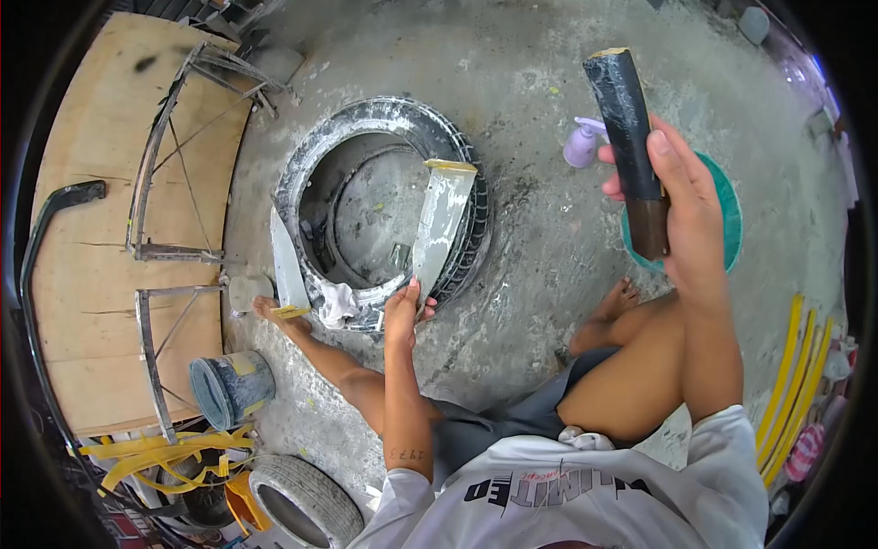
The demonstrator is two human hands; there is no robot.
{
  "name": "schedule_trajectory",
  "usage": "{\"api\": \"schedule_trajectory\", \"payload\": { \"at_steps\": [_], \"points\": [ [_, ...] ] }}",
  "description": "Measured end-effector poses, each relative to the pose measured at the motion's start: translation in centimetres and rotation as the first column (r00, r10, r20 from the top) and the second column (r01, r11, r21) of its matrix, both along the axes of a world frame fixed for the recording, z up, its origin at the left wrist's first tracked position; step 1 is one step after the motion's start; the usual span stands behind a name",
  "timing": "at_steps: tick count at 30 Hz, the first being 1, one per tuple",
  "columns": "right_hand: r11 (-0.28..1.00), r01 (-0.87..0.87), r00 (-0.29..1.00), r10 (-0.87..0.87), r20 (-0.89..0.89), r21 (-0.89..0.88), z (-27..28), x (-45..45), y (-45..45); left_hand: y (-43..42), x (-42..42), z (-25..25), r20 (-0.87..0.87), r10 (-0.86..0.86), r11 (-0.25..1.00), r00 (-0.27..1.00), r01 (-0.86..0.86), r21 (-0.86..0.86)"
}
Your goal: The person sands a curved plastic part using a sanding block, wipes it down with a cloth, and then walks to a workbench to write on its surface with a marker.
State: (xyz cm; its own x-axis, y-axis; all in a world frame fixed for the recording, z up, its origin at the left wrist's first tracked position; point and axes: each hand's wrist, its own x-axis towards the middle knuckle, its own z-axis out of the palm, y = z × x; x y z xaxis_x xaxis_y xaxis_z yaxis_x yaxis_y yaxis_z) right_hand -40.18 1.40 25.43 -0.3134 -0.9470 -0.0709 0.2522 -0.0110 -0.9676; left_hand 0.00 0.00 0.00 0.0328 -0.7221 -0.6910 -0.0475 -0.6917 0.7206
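Where the fingers of the left hand (401, 316) close, thumb uppermost, the near end of one grey panel (444, 215) sits pinched between them. Panel: long axis pointing forward from the fingertips, slanting slightly rightward; yellow-edged far end free, over the right side of a worn tyre (366, 114) lying flat. Left hand nearer to it; right hand well apart.

Right hand (688, 197): raised, fingers wrapped round one dark curved piece (626, 128), thumb along its right side. Long axis roughly forward, far end tipped leftward; black length beyond the fingers, brown end projecting nearer the body. Piece right of the panel, well apart.

Outward: white cloth (338, 305) on the tyre's near rim; second grey panel (288, 265) at its left; purple bottle (579, 148) and teal basin (732, 220) by the right hand.
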Motion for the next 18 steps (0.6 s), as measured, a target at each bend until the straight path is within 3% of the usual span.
{"api": "schedule_trajectory", "payload": {
  "at_steps": [2,3,5,6,9,10,13,14,17,18],
  "points": [
    [0.998,-0.004,0.999,0.002,0.032,0.069,0.9,0.1,0.8,0.8,0.3,2.0,0.196,-0.052,0.998,0.979,0.058,-0.025],
    [0.997,-0.026,0.999,0.023,0.043,0.066,-0.6,-0.7,-0.5,-1.5,-0.7,0.2,0.377,-0.089,0.98,0.922,0.149,-0.134],
    [0.985,-0.077,0.993,0.061,0.102,0.153,-0.7,-0.9,-0.3,-0.9,-0.5,0.8,0.718,-0.123,0.916,0.685,0.356,-0.183],
    [0.981,-0.104,0.987,0.082,0.137,0.164,-0.7,-0.7,-0.2,-0.7,-1.8,3.4,0.762,-0.145,0.905,0.631,0.397,-0.156],
    [0.964,-0.218,0.95,0.173,0.258,0.153,-0.5,0.0,-0.7,-1.4,-3.0,2.3,0.916,-0.048,0.577,0.399,0.759,-0.301],
    [0.949,-0.279,0.923,0.224,0.313,0.144,-0.5,0.3,-0.8,-2.1,-4.5,3.4,0.892,-0.265,0.62,0.367,0.773,-0.133],
    [0.864,-0.484,0.774,0.352,0.525,0.134,-0.9,1.1,-1.8,-2.6,-6.6,2.8,0.961,-0.186,0.5,0.206,0.861,-0.088],
    [0.831,-0.548,0.717,0.405,0.567,0.1,-1.2,1.5,-2.2,-2.9,-7.3,3.0,0.938,-0.281,0.527,0.202,0.85,-0.026],
    [0.744,-0.667,0.609,0.507,0.61,0.048,-1.6,2.3,-2.6,-2.3,-8.1,2.8,0.947,-0.293,0.514,0.132,0.857,0.039],
    [0.722,-0.69,0.595,0.527,0.606,0.05,-1.9,2.3,-2.8,-1.8,-8.0,2.7,0.943,-0.27,0.523,0.197,0.852,-0.028]
  ]
}}
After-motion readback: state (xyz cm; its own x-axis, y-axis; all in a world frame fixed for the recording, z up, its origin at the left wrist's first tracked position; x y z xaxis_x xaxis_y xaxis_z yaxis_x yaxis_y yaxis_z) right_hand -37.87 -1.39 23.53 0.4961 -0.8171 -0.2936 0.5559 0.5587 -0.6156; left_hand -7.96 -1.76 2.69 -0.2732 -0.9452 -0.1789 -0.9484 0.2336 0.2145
